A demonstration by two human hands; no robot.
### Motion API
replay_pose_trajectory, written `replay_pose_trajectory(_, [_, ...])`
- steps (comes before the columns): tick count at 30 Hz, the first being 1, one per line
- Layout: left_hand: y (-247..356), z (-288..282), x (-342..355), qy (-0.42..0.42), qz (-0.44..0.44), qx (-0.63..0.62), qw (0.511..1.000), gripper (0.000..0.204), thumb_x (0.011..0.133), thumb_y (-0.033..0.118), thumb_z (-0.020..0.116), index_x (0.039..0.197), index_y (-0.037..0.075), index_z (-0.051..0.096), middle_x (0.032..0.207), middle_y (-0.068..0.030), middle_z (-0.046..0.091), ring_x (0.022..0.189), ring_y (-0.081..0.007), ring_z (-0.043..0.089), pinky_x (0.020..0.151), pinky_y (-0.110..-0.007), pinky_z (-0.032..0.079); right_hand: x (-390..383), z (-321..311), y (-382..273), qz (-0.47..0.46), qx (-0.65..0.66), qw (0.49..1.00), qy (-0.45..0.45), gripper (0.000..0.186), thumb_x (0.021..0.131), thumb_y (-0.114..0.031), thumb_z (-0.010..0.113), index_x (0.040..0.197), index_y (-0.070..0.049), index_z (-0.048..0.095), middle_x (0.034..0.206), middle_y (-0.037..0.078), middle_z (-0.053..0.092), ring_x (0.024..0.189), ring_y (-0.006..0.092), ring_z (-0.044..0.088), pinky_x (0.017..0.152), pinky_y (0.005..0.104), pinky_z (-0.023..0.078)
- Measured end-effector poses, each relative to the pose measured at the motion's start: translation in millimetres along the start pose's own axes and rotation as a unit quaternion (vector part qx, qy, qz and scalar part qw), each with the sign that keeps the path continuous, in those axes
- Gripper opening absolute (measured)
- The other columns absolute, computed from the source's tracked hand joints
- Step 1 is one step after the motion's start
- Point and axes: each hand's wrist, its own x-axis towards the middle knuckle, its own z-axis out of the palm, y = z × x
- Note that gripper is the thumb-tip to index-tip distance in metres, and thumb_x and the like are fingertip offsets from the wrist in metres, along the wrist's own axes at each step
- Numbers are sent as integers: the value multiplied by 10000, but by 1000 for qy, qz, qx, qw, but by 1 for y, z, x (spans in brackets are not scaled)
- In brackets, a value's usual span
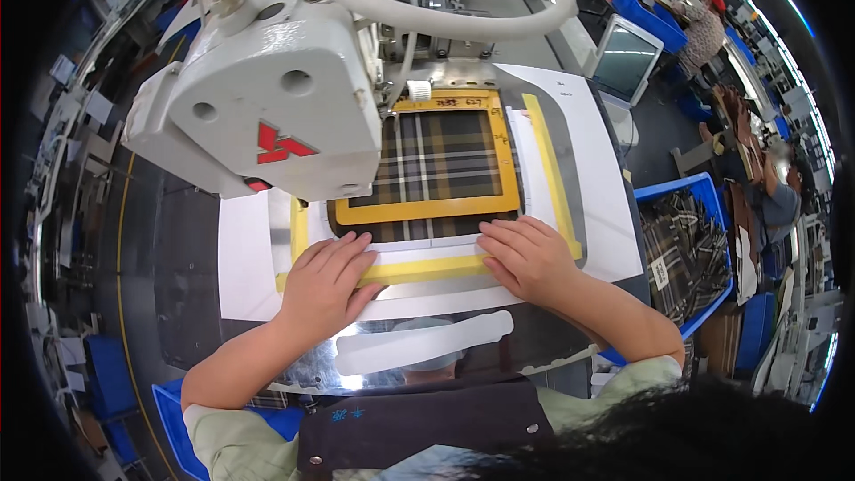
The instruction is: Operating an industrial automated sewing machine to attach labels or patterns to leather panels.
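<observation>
A piece of dark plaid fabric [436, 156] lies on the sewing machine's bed beneath a yellow rectangular frame [427, 209]. Its near edge shows just below the frame. My left hand [329, 283] rests palm down at the near left corner of the fabric, fingers stretched forward and thumb apart. At the near right corner my right hand [533, 260] lies the same way, fingertips by the frame's edge. Neither hand grips anything. Between them runs a strip of yellow tape [427, 269] on a white sheet [245, 272]. Fabric under the fingertips is hidden.
The large white sewing machine head [267, 107] overhangs the work from the left, with a thick white hose [445, 22] across the top. A blue bin [712, 205] of plaid pieces stands right, below a screen [628, 58]. A white strip [426, 343] lies near me. Other people work at far right.
</observation>
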Motion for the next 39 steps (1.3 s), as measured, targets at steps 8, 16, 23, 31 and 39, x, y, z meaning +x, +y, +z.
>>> replay_pose_trajectory(8, [2, -1, -6, -16, -13, 30, 999, 378, 781, 273, 707, 1076, 62, 602, 1177, -107, 619, 1081, -254, 605, 852, -364, 453, -2, 4, -4, 0, 3, 1000, -3, 237, 809, -175, 683, 1006, -48, 650, 1082, 107, 662, 976, 247, 644, 834, 386, 514])
replay_pose_trajectory(16, [-1, 0, -2, -19, -17, 25, 999, 404, 760, 211, 712, 1111, 53, 590, 1235, -126, 598, 1120, -297, 584, 889, -419, 424, -4, 16, 4, -31, 27, 998, 38, 241, 798, -180, 686, 957, -11, 624, 1063, 136, 646, 939, 261, 623, 847, 369, 494])
replay_pose_trajectory(23, [-4, 7, -11, -13, -4, 24, 1000, 357, 783, 138, 675, 1110, 23, 591, 1246, -153, 586, 1148, -339, 554, 917, -437, 412, -38, -30, 24, 171, 8, 979, 109, 146, 836, -184, 659, 953, -99, 681, 938, 46, 689, 858, 236, 647, 780, 363, 501])
replay_pose_trajectory(31, [-4, 10, -10, 7, 17, 2, 1000, 298, 797, 115, 655, 1075, 17, 606, 1230, -163, 589, 1131, -345, 551, 923, -434, 410, -279, -98, 130, 668, -232, 706, -50, 291, 789, -272, 683, 1002, -75, 690, 1011, 106, 667, 941, 305, 635, 802, 384, 510])
replay_pose_trajectory(39, [-6, 11, -4, 21, 22, -5, 1000, 287, 776, 109, 660, 1048, 31, 613, 1204, -157, 604, 1099, -335, 571, 897, -426, 424, -277, -97, 129, 605, -234, 757, 72, 198, 824, -209, 664, 958, -65, 688, 969, 101, 661, 893, 299, 628, 767, 379, 495])
